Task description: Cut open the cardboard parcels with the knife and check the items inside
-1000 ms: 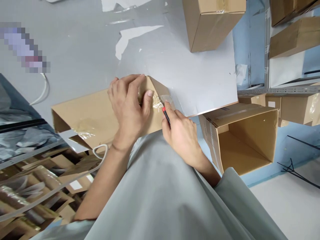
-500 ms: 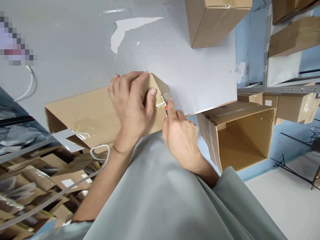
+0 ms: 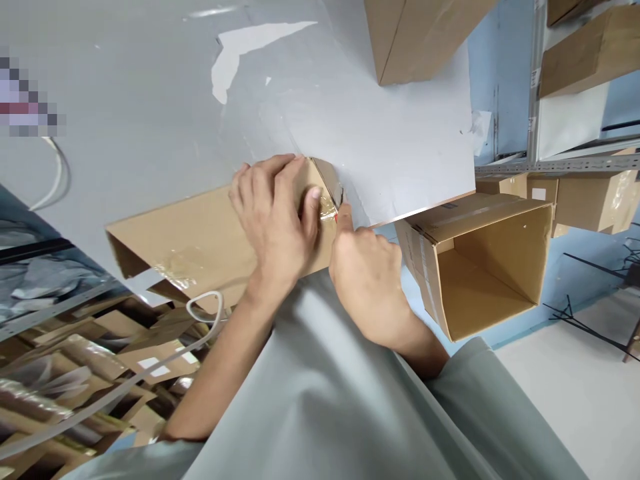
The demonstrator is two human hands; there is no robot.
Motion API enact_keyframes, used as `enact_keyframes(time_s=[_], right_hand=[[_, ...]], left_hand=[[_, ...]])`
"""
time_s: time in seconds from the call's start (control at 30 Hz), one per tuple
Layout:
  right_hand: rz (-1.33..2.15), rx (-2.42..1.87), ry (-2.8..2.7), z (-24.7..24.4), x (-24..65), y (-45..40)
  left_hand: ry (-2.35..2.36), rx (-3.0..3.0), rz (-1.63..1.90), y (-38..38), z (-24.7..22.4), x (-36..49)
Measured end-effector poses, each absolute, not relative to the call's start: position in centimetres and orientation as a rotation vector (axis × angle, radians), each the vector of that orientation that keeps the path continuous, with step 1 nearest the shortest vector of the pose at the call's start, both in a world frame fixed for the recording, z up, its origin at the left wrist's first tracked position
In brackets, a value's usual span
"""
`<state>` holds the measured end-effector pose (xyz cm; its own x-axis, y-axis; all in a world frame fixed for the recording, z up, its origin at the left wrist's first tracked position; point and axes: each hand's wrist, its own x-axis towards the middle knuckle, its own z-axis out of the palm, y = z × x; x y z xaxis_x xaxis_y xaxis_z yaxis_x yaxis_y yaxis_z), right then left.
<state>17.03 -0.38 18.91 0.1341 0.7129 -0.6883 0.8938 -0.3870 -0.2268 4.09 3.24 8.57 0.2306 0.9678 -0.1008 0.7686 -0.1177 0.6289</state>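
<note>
A long brown cardboard box lies along the table's near edge, its left end standing open. Across its top, my left hand presses down, fingers curled over the far edge and thumb near the taped right end. My right hand is closed around a small red-and-black cutter, mostly hidden by the fingers. My right index finger stretches forward along the cutter, at the right end's taped edge. Clear tape glints beside the blade end.
The grey table carries a torn white scrap and another carton at the back. An open carton stands right of the table. Many folded cartons lie lower left, crossed by a white cable.
Both hands and the box appear slightly farther right in view, partly from camera motion. My right index finger now reaches farther over the box's right end edge.
</note>
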Motion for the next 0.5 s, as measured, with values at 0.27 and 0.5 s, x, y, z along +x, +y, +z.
enact_keyframes(time_s=[0.27,0.5], right_hand=[[-1.113,2.083,1.482,18.9,17.7,-3.6],[-1.158,2.092,1.573,19.0,18.7,-5.5]], left_hand=[[1.604,1.906,0.472,3.8,8.6,4.2],[1.641,1.946,0.419,4.0,8.6,3.8]])
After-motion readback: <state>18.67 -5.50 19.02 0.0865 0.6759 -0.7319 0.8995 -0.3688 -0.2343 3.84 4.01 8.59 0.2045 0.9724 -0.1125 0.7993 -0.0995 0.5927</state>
